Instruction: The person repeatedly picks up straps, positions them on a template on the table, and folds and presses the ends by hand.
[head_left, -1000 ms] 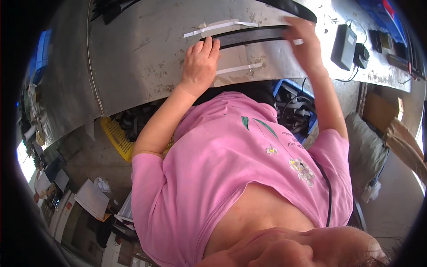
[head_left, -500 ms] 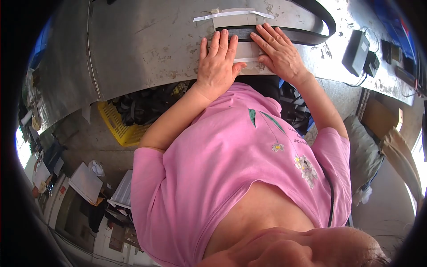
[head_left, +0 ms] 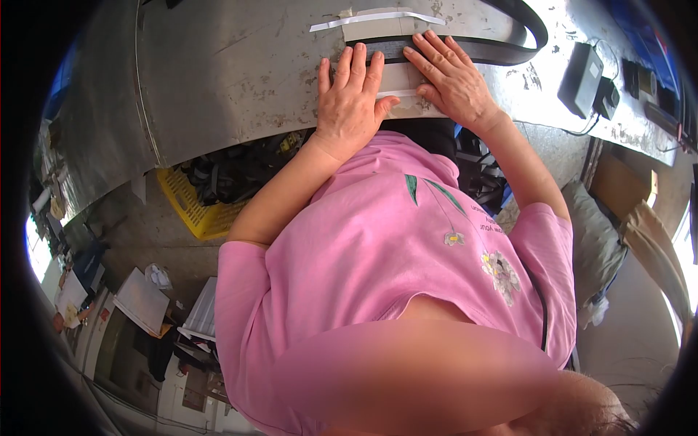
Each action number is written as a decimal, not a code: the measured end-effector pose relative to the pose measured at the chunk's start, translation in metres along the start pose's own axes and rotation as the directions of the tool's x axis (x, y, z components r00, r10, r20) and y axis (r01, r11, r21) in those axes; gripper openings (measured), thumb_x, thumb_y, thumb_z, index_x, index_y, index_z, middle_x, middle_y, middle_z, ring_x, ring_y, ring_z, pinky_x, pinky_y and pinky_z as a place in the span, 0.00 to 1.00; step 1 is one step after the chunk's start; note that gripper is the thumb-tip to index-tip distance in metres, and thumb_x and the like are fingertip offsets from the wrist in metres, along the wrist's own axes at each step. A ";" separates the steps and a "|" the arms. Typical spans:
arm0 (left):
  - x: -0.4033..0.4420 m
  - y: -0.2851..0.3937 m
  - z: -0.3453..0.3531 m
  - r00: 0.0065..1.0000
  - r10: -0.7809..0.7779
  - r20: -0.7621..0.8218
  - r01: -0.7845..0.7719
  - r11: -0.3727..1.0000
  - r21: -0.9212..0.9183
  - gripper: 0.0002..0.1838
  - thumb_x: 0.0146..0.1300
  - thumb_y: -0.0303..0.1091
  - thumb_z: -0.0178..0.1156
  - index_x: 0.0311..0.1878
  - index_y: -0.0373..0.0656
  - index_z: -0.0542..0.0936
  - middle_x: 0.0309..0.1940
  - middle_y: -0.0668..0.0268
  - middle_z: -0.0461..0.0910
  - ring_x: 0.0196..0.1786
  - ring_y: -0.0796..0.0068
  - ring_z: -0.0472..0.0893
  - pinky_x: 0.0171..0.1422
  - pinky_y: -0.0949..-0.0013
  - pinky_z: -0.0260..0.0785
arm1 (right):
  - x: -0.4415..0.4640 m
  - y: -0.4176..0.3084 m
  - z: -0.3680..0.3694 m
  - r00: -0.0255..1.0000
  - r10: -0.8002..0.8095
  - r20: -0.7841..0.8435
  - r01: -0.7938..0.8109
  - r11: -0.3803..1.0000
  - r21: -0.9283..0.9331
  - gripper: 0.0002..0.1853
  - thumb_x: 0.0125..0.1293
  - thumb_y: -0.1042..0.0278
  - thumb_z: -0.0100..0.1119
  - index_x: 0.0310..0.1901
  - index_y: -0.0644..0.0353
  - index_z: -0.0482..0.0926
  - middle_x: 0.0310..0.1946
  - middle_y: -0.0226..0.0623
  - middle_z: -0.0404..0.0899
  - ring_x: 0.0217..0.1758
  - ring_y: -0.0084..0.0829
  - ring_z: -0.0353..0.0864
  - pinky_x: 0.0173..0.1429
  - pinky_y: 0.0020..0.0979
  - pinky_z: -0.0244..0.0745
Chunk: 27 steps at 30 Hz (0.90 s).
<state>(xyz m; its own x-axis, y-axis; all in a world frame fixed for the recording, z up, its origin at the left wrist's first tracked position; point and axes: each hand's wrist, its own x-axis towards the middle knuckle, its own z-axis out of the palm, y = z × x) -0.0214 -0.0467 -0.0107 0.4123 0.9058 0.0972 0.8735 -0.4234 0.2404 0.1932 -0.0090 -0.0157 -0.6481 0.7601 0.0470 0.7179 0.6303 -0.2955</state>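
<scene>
A black strap (head_left: 502,53) with a grey middle band lies across the metal table and loops back at the right. My left hand (head_left: 350,98) rests palm down with its fingers spread, fingertips on the strap's left end. Further right, my right hand (head_left: 456,81) lies flat with its fingers stretched over the same strap. Between the hands, a beige patch (head_left: 400,78) shows on the table under the strap. A narrow white strip (head_left: 378,19) lies beyond the strap, and part of another pale strip shows between the thumbs.
The worn metal table (head_left: 225,73) has a near edge close to my body. A black power adapter (head_left: 581,80) with a cable sits at the right. Below the table, a yellow crate (head_left: 193,207) holds dark straps. A grey cushion (head_left: 590,232) is at the right.
Both hands stay flat on the strap, with the fingers of the left hand slightly shifted. The whole view has moved a little; the strap lies much the same.
</scene>
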 end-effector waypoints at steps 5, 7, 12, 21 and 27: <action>0.001 0.000 0.000 1.000 -0.006 -0.016 0.006 1.000 0.009 0.34 0.61 0.56 0.53 0.65 0.44 0.66 0.65 0.53 0.62 0.66 0.56 0.61 0.69 0.45 0.49 | 0.001 0.000 0.000 1.000 -0.006 -0.006 0.006 1.000 0.010 0.34 0.60 0.54 0.56 0.68 0.50 0.59 0.70 0.34 0.56 0.75 0.34 0.50 0.77 0.39 0.42; 0.001 0.000 0.000 1.000 -0.004 -0.014 0.004 1.000 0.011 0.34 0.61 0.56 0.53 0.65 0.43 0.66 0.65 0.53 0.62 0.66 0.57 0.61 0.68 0.45 0.50 | 0.001 0.000 0.000 1.000 -0.006 -0.004 0.006 1.000 0.002 0.34 0.60 0.55 0.56 0.68 0.51 0.59 0.70 0.34 0.56 0.75 0.34 0.50 0.77 0.39 0.43; 0.004 0.001 -0.001 1.000 -0.001 -0.008 0.001 0.999 0.034 0.34 0.61 0.57 0.53 0.65 0.46 0.66 0.64 0.53 0.63 0.65 0.57 0.62 0.67 0.44 0.50 | 0.002 0.000 -0.002 1.000 -0.005 -0.005 0.005 1.000 0.000 0.33 0.59 0.57 0.57 0.67 0.51 0.61 0.69 0.35 0.57 0.74 0.34 0.51 0.76 0.39 0.44; 0.015 0.000 -0.002 0.999 0.026 0.022 -0.028 0.994 0.107 0.32 0.59 0.58 0.54 0.65 0.54 0.68 0.60 0.52 0.65 0.61 0.57 0.64 0.64 0.45 0.52 | 0.045 -0.003 -0.025 0.843 0.538 -0.016 -0.463 0.740 0.487 0.11 0.57 0.64 0.60 0.36 0.63 0.77 0.26 0.44 0.81 0.31 0.46 0.82 0.39 0.40 0.77; 0.014 -0.002 -0.002 1.000 0.030 0.007 -0.030 0.994 0.107 0.31 0.60 0.56 0.54 0.64 0.54 0.69 0.60 0.54 0.65 0.62 0.59 0.64 0.65 0.46 0.51 | 0.063 0.017 -0.006 0.800 0.584 0.138 -0.594 0.741 0.313 0.12 0.60 0.60 0.58 0.38 0.61 0.78 0.23 0.35 0.82 0.23 0.26 0.82 0.32 0.25 0.77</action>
<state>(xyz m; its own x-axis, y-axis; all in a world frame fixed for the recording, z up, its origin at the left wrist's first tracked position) -0.0175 -0.0333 -0.0077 0.4398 0.8928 0.0973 0.8834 -0.4496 0.1323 0.1656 0.0503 -0.0121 -0.1347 0.9545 -0.2662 0.8377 -0.0338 -0.5451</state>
